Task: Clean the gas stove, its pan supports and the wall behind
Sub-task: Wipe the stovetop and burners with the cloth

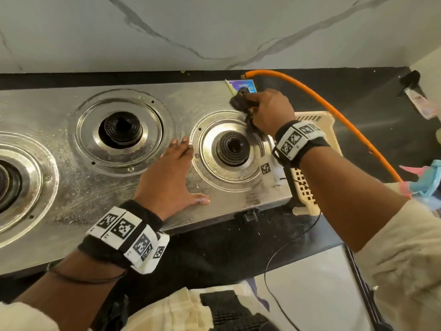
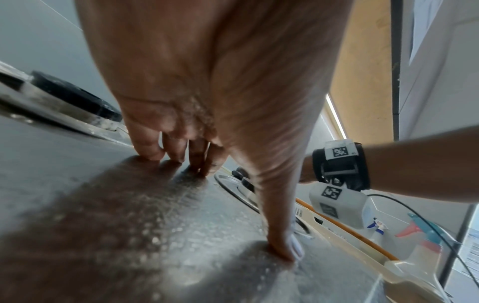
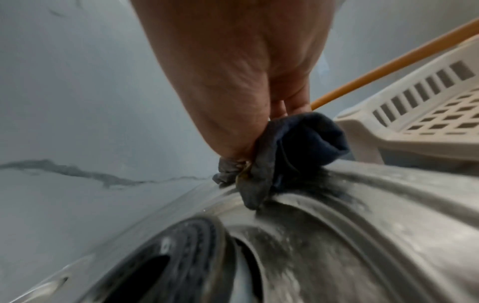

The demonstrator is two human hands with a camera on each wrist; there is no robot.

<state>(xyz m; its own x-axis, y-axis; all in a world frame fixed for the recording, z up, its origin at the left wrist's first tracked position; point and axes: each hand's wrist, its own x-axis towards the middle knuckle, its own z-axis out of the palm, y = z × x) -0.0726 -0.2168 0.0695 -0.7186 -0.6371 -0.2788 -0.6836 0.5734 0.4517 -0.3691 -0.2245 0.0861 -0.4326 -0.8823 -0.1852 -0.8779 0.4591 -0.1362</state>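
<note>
Right hand [image 1: 268,111] fingers curled tight round a bunched dark grey cloth [image 1: 241,100], pressed onto the far right corner of the brushed stainless-steel gas stove [image 1: 71,194], just beyond the right burner's round steel ring [image 1: 205,163]. Left hand [image 1: 167,180] flat, fingers straight and together, thumb splayed, bracing on the wet steel between the middle black burner [image 1: 123,127] and the right black burner [image 1: 232,148]. Behind, grey-veined white marble wall [image 1: 214,27]. Orange rubber gas hose [image 1: 334,108] arcing past a cream slotted plastic basket [image 1: 319,120] just beside the stove's right edge.
</note>
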